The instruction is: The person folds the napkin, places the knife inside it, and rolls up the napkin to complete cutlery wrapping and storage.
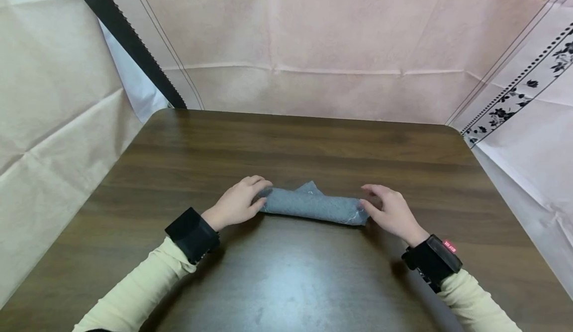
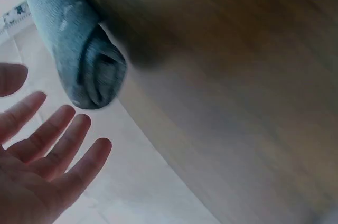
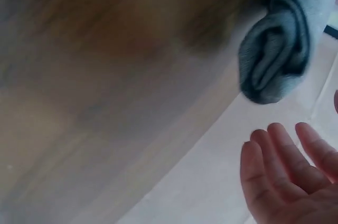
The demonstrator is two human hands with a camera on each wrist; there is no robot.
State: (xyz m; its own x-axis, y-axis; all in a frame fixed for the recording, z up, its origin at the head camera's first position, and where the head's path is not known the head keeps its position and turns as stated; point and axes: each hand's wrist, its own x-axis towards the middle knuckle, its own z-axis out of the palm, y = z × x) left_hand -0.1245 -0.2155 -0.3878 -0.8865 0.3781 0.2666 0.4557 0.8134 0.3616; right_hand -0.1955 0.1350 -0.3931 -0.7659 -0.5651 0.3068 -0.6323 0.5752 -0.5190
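Two open hands, left hand (image 1: pixel 235 203), right hand (image 1: pixel 390 212), rolled grey cloth (image 1: pixel 312 205) between

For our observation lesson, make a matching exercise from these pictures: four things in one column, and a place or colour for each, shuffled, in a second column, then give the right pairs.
Things:
1. rolled cloth
2. table
3. left hand
4. right hand

Descriptions:
A. dark brown wood
B. open, at the end of the roll nearer the flowered sheet
C. grey, lying between the two hands
D. open, at the end of the roll nearer the black strip

Pairs: 1-C, 2-A, 3-D, 4-B
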